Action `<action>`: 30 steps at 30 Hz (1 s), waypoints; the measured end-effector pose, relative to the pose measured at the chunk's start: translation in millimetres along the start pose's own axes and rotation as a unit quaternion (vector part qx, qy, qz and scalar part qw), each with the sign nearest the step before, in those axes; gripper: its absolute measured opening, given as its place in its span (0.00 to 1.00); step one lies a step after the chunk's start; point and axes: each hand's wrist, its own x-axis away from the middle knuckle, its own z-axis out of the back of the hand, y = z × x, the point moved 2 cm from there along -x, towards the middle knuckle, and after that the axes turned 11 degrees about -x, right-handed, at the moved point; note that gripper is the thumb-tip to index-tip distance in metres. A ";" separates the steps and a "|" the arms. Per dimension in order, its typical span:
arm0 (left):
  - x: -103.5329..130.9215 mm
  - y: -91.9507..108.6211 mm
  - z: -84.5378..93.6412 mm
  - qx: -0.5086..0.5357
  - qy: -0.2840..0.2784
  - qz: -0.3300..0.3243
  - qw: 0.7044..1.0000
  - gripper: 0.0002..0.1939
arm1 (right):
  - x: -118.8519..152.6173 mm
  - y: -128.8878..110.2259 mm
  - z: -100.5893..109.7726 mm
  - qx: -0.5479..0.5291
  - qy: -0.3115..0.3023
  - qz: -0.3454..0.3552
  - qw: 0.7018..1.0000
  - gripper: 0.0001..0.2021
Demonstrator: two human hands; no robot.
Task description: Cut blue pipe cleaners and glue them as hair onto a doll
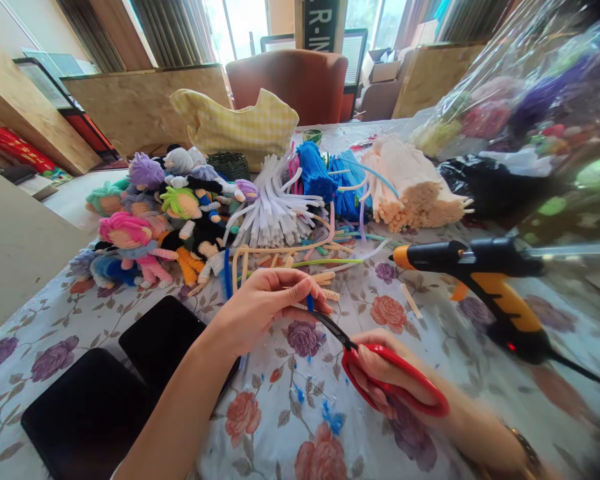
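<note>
So the left hand (275,297) was pinching a short dark-blue fuzzy stem (310,303) over the middle of the flower-print tablecloth (275,393), and the right hand (380,377) gripped red-handled metal scissors (347,340), blades right by it. A yellow-and-black glue gun (500,287) lay toward the cloth's right edge.

I'm looking down on a table covered by a floral tablecloth (270,453), and it's busy! Two flat black panels (87,413) lie near left, yarn dolls (130,233) heap up beyond them, then come white pipe cleaners (275,207), blue bundles (317,175) and peach bundles (415,180); a glue gun (505,300) sits right, blue scraps (333,419) lie scattered up close.
</note>
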 end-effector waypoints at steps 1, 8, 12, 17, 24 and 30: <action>0.0 0.0 0.0 -0.003 0.001 -0.001 1.000 0.12 | -0.2 -0.2 0.1 0.001 0.002 -0.001 1.000 0.30; 0.4 -0.6 -0.3 -0.008 -0.004 -0.002 1.000 0.12 | -0.8 -1.0 0.1 0.003 -0.003 0.003 1.000 0.29; 0.5 0.0 0.3 -0.006 -0.008 0.011 1.000 0.12 | -0.7 0.9 0.9 -0.003 -0.016 0.011 1.000 0.28; 1.5 -0.1 1.6 -0.017 -0.015 0.017 1.000 0.12 | 0.9 1.9 1.0 0.001 -0.014 0.007 1.000 0.28; 1.3 -1.6 2.4 -0.027 -0.018 0.018 0.999 0.13 | -0.1 1.9 0.2 0.005 -0.014 0.002 1.000 0.29; 0.8 -0.9 2.9 -0.031 -0.009 0.017 0.999 0.13 | -3.4 9.2 3.2 0.042 0.028 0.012 0.999 0.30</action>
